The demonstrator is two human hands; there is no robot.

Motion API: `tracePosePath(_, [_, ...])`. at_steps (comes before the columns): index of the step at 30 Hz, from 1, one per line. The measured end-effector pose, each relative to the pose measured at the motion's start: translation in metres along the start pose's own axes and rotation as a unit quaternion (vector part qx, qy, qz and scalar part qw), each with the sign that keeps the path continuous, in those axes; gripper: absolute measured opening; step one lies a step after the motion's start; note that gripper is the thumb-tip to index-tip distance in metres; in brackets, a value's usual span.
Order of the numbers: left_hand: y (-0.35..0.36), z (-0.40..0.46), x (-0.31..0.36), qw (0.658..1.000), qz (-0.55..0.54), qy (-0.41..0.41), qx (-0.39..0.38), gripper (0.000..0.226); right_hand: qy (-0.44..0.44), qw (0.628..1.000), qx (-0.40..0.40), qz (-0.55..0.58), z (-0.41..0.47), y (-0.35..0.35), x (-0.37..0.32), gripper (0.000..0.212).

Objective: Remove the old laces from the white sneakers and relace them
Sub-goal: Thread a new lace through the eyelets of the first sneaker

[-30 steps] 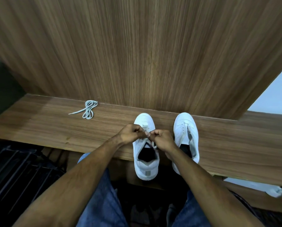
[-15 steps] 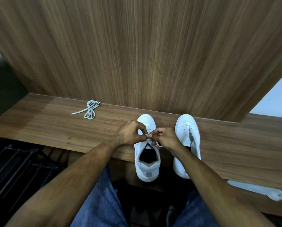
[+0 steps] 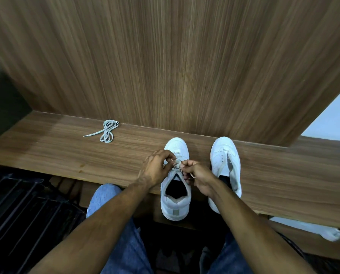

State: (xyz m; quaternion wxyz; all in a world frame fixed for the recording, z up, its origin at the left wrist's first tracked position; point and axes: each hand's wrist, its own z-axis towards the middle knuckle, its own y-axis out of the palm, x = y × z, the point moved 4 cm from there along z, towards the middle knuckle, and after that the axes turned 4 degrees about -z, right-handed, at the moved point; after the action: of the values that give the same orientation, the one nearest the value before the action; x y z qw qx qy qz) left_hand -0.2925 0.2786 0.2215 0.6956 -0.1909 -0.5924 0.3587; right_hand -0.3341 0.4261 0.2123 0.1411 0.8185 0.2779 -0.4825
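Since a second ago both hands have shifted little: they stay bunched over the throat of the left-hand sneaker, the fingers reworking their hold on the lace while the shoes themselves lie where they were. The left hand (image 3: 155,169) is curled, its fingertips pinching the lace (image 3: 177,164) at the eyelets; the right hand (image 3: 197,175) is curled too and pinches the same lace from the other side, the two sets of fingertips almost touching. The lace sits directly between them, at the middle of the sneaker being laced (image 3: 176,180), whose long axis runs away from the person, toe toward the wooden back panel (image 3: 175,66), heel overhanging the front edge of the table (image 3: 52,153). Neither hand is clearly nearer; any pull would likely run sideways, across that axis.

Just beside it to the right stands the second sneaker (image 3: 225,165), parallel, its eyelets looking empty, its heel partly hidden by the right forearm. Well apart to the left, near the back panel, a coiled spare lace (image 3: 106,133) lies on the table.

The fingers cover the eyelets in use, so which row is being threaded, and how far the lacing has run, cannot be told.
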Motion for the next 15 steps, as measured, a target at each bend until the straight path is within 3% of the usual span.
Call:
tracePosePath(5, [0.003,-0.004,0.006,1.0,0.025,0.009,0.002,0.013,0.045,0.998,0.002,0.038,0.002,-0.001,0.001,0.019])
tracePosePath(9, [-0.002,-0.008,0.012,0.998,0.05,0.021,-0.037,0.038,0.046,0.998,0.017,0.046,0.001,0.002,0.001,0.018])
tracePosePath(13, [-0.005,-0.001,0.025,0.985,0.168,0.008,-0.046,0.019,0.039,0.998,0.031,0.03,-0.002,0.006,-0.002,0.021])
tracePosePath(15, [-0.008,0.005,0.03,0.984,0.158,-0.053,-0.058,0.022,0.031,0.999,0.035,0.02,-0.004,0.005,-0.003,0.021])
